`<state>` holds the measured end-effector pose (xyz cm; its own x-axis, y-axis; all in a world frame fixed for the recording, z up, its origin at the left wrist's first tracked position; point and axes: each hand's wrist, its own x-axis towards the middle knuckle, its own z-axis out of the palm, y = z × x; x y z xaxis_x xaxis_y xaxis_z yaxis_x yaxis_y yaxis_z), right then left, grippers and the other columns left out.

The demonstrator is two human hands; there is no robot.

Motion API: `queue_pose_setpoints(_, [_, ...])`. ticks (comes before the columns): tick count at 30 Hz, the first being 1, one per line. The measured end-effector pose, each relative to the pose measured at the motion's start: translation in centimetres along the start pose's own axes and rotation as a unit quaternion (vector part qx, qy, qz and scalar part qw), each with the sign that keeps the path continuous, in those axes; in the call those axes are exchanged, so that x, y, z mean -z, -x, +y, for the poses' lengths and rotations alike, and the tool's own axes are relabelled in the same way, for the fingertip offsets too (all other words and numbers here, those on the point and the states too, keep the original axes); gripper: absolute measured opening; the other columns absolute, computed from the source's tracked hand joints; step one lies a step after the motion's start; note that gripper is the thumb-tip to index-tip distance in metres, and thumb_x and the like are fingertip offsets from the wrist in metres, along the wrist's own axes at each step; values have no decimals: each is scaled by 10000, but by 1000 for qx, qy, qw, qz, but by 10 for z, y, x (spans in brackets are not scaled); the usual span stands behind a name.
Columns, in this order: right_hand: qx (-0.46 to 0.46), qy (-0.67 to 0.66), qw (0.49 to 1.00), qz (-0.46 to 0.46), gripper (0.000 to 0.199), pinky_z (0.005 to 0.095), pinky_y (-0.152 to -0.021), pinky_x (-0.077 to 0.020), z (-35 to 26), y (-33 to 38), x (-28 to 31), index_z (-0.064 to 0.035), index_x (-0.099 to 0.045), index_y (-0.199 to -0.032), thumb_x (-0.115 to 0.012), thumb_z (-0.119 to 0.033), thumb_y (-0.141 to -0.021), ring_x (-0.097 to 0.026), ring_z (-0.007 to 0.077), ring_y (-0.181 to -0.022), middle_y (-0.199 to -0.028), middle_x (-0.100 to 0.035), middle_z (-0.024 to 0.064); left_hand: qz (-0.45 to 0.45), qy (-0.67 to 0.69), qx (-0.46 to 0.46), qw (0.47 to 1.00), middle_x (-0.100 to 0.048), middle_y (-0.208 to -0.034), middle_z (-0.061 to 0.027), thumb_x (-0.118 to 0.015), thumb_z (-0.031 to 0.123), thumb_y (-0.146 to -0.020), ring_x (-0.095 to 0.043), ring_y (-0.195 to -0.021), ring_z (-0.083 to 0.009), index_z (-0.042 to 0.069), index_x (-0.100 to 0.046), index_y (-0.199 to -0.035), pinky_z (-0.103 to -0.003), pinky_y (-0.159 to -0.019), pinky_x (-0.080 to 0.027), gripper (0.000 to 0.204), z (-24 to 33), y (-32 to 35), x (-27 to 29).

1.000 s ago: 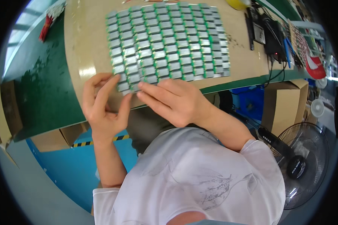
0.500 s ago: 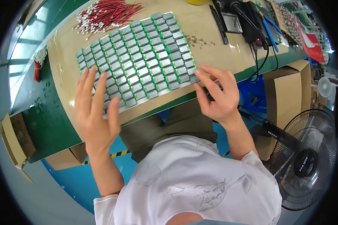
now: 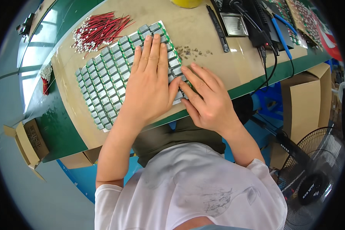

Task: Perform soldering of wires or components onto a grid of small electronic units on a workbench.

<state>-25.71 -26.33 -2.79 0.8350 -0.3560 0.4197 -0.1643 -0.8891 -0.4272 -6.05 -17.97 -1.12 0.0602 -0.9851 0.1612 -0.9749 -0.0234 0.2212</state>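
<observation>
I'm seemingly squaring gray blocks (image 3: 109, 84), left hand (image 3: 147, 90) flat, right hand (image 3: 210, 102) spread at their edge, next likely needing gentle pressure.

Blocks (image 3: 113, 70): metallic in look, smooth, dull sheen. Small tray (image 3: 230, 25): metal, glossy. Table covering (image 3: 222, 74): paper-like, smooth (shiny where light strikes it). Box (image 3: 306, 107): matt cardboard. Shirt (image 3: 195, 176): soft cloth, matt. Pliers handles (image 3: 281, 36): smooth plastic.

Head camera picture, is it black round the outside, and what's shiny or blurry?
Yes, head view: black corners, pale shine on the gray blocks; same head view: left hand and right hand fairly sharp, red thing at far right looks smeary.
</observation>
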Motion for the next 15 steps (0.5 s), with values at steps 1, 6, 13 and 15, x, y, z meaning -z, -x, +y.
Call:
queue_pose_setpoints(1, [0, 0, 1000, -1, 449, 544, -1131, -475, 2, 0, 0, 38, -731, -1237, -814, -142, -834, -567, 411, -1386, -1470, -628, 195, 2, 2, 1, 1000, -317, -1678, -345, -664, 268, -992, -274, -1590, -497, -169, -363, -1562, -587, -1297, -236, 778, 0, 0, -1])
queue_pose_setpoints(6, [0, -39, 999, -22, 465, 542, -1125, -481, 8, -2, 10, 49, -723, -1248, -805, -152, -837, -573, 417, -1384, -1463, -628, 222, 1, -20, 5, 1000, -334, -1636, -405, -661, 339, -977, -306, -1555, -553, -209, -418, -1507, -650, -1272, -233, 800, 1, -1, -1])
queue_pose_setpoints(13, [28, -57, 998, 20, 509, 556, -1135, -474, 22, -20, 6, 67, -676, -1313, -770, -162, -869, -583, 421, -1370, -1461, -624, 240, 6, -22, 54, 998, -317, -1637, -424, -667, 322, -951, -290, -1553, -578, -230, -411, -1498, -673, -1270, -209, 817, 12, 1, -4])
queue_pose_setpoints(15, [25, -48, 998, -15, 502, 559, -1139, -472, 20, -22, 2, 65, -678, -1315, -765, -161, -875, -585, 415, -1369, -1461, -626, 235, 7, -26, 54, 998, -321, -1636, -424, -661, 306, -941, -293, -1552, -578, -229, -417, -1495, -671, -1272, -206, 808, 11, 0, -6])
